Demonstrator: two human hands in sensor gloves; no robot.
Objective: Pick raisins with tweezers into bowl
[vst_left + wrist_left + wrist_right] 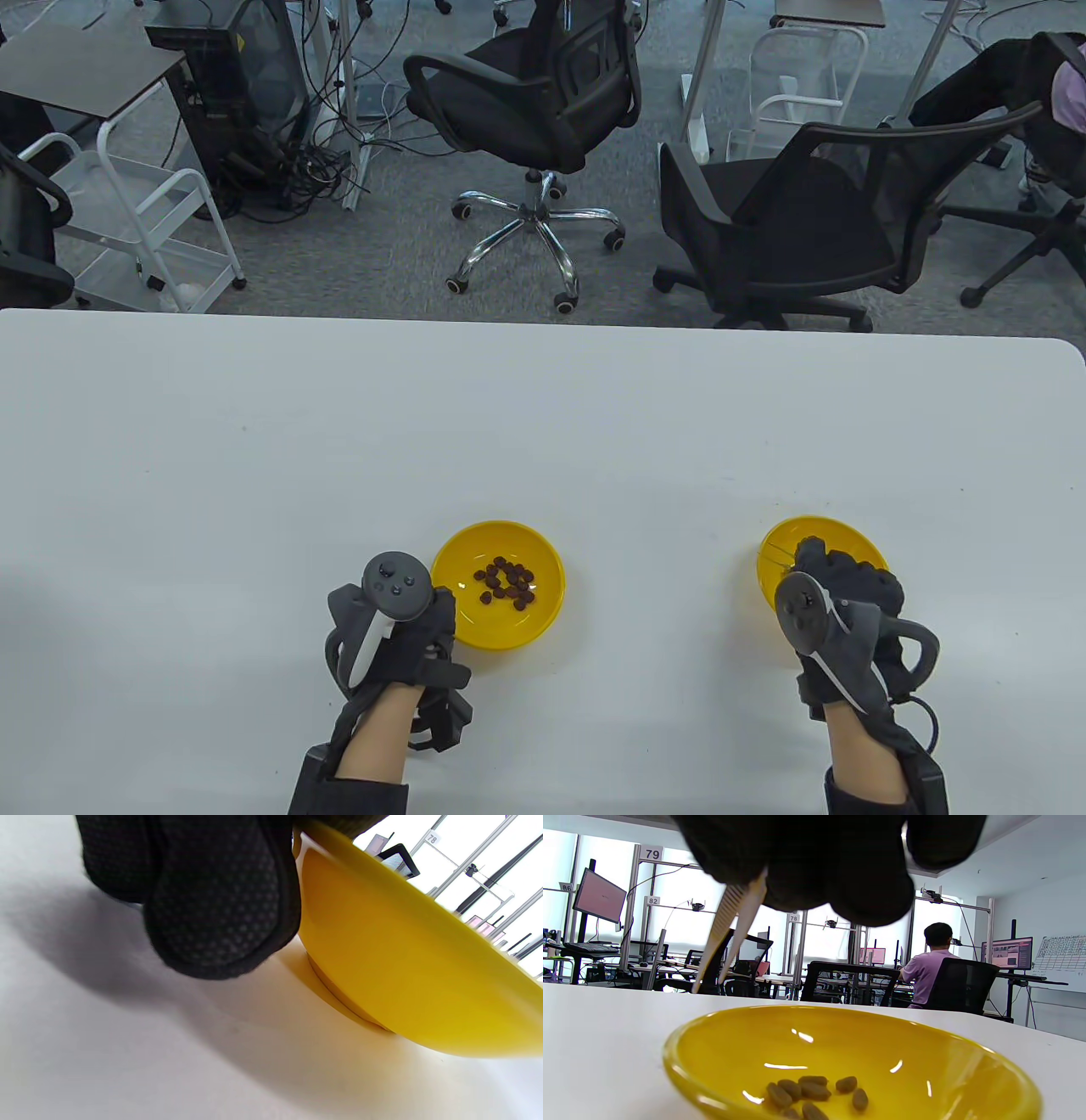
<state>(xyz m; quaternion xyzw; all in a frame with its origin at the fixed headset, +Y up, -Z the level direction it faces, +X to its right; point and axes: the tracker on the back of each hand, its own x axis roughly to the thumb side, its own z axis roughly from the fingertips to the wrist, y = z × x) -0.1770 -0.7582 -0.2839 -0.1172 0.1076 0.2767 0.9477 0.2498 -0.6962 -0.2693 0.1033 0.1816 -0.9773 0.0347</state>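
Fingers (840, 870) of the right hand (836, 615) pinch a pair of pale tweezers (729, 929), whose tips stand slightly apart and hold nothing, angled out over the far-left rim of the right yellow bowl (712, 1052). That bowl sits near the tabletop's (543, 424) near edge, toward its right end, and holds a small cluster of raisins (814, 1090) on its bottom. Toward the middle of the near edge, the left hand (394, 632) rests on the tabletop with a gloved fingertip (220, 899) pressed against the outer wall of the left yellow bowl (403, 963); how the rest of its fingers lie I cannot tell. A larger pile of raisins (506, 582) lies in the left bowl. Beyond the tabletop's far edge stand two black office chairs (543, 110) on a grey floor.
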